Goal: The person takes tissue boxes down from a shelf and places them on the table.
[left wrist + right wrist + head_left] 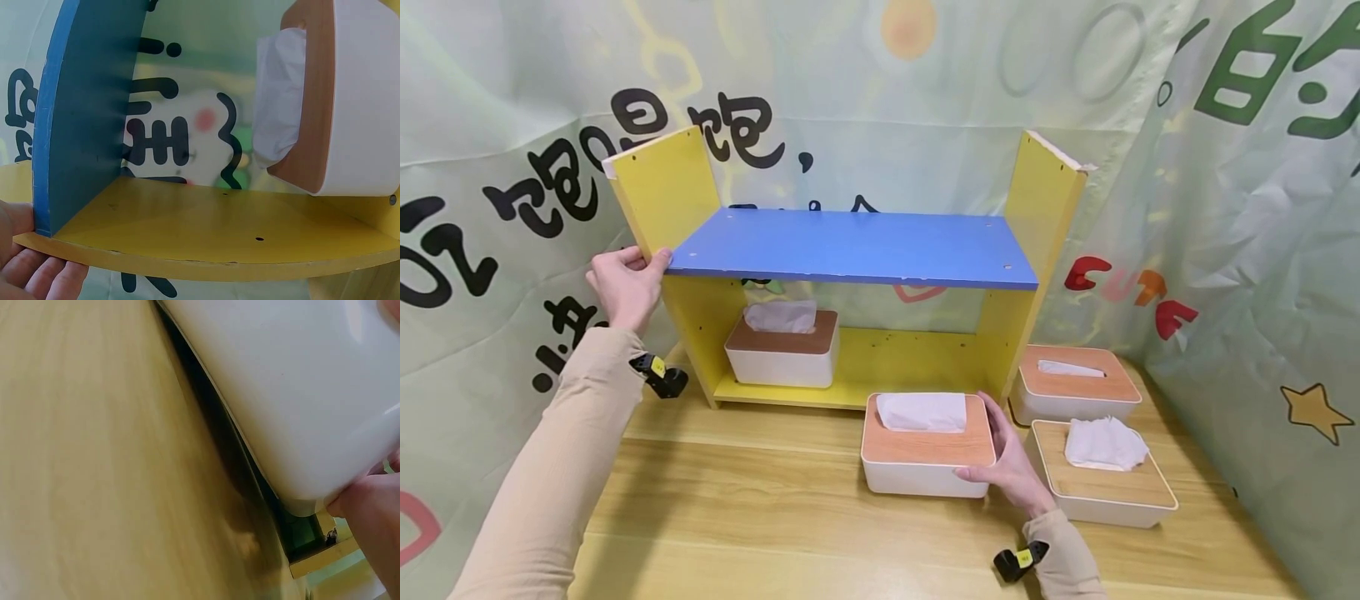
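My left hand (627,287) pinches the front edge of a yellow and blue shelf unit (850,246) at its left side. Its thumb is by the blue board's corner and its fingers (44,275) lie along the outside of the yellow panel. In front of the shelf, my right hand (1011,462) grips the right end of a white tissue box with a wood-coloured lid (925,450). A dark gap shows beneath this box (294,394) in the right wrist view. Another tissue box with a browner lid (782,358) sits on the bottom board at the left.
Two more tissue boxes stand on the wooden table (760,508) right of the shelf: one with a flat tissue (1075,392) behind, one with a puffed tissue (1105,475) nearer. A printed cloth (880,108) hangs behind and along both sides.
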`<state>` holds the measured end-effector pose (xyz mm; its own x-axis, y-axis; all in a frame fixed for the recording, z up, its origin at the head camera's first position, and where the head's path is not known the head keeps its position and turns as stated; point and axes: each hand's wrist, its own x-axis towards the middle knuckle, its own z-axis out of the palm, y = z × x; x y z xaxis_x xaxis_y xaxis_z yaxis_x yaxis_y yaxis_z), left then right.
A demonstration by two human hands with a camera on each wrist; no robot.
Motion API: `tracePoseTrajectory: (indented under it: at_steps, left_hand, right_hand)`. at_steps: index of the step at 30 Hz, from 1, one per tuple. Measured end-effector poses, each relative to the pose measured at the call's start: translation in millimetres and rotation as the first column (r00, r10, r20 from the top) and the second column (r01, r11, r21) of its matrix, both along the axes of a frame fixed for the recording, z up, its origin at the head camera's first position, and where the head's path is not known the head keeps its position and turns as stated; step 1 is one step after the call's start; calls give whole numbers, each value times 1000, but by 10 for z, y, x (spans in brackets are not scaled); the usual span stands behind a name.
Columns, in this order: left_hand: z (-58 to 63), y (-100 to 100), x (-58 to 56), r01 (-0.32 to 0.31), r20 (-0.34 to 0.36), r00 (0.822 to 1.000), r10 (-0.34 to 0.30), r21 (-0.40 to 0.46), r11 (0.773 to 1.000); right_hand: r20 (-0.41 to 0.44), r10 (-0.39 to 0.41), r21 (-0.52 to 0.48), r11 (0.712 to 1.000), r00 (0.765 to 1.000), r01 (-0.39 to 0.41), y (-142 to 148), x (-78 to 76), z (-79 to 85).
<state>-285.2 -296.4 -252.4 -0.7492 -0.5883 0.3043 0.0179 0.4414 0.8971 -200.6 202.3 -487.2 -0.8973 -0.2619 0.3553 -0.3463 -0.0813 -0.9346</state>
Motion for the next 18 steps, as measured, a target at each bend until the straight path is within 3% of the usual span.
tracePoseTrajectory:
  at_steps: [18]
  left_hand:
    - [0,-1,-4,3,1,1000,-3,4,1000]
  right_hand:
    - [38,61,14,998,997,-62,33,22,8]
